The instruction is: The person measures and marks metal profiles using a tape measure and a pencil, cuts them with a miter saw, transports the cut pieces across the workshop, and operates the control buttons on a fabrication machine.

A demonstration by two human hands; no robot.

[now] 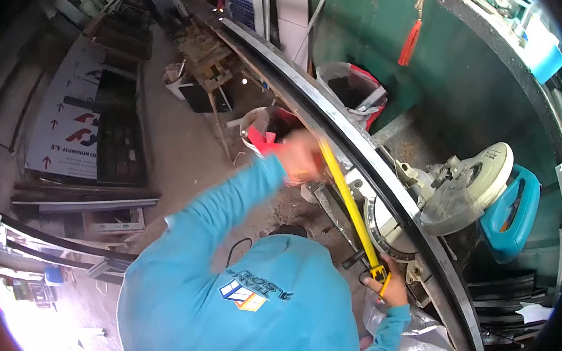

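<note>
- Green wall (365, 24) on one side, scuffed floor (184, 148) on the other; between them a long metal bar (336, 115) slants across the workshop, over the base of a saw (492, 172).
- As I judge it, measuring is under way: the yellow tape measure (351, 206) is out, its blade stretched between the two hands, just beside the bar and above the saw's base.
- No mark or cut shows to me on the bar. Winding the blade back in is left to do; whether a reading has been taken, I can't tell.
- Right hand (391, 284): fingers curled round the tape's case.
- Left hand (301, 156): at the blade's far end, too blurred for me to tell whether it pinches the tip or merely rests there.
- Just behind that hand stands a bucket (245, 128), something red at its mouth, the inside dark.
- Beyond the bar, an open sack (364, 119) with a red edge holds dark stuff and a pale strip.
- Up on the shelf, a turquoise box (548, 63); its contents escape me.
</note>
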